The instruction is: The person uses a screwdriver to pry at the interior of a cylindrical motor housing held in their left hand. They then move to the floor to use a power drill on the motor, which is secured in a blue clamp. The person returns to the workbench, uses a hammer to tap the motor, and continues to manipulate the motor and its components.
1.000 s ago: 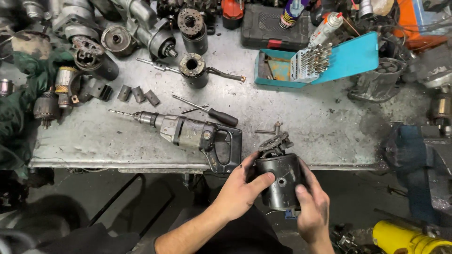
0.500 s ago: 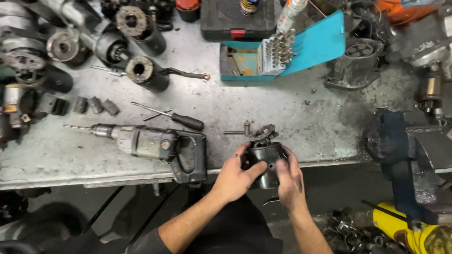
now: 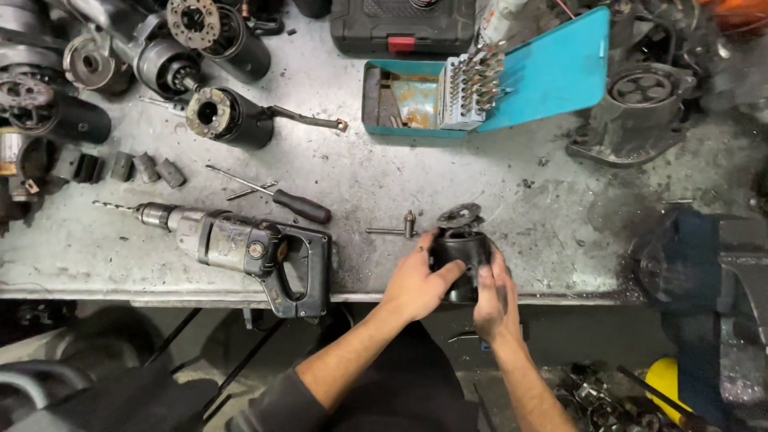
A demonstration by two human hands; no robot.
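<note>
The grey, scuffed metal tabletop is lit evenly from above, and a pale sheen is seen across its middle. Only short, soft shadows are cast beside the old grey electric drill with a black handle and the open turquoise metal drill-bit case. The space beneath the tabletop edge is left dim, and detail there is lost in darkness. The right hand is smeared by motion blur, while the left hand is rendered more sharply. The upper right corner is blurred and softened, and slight bending is noticed towards the frame edges.
</note>
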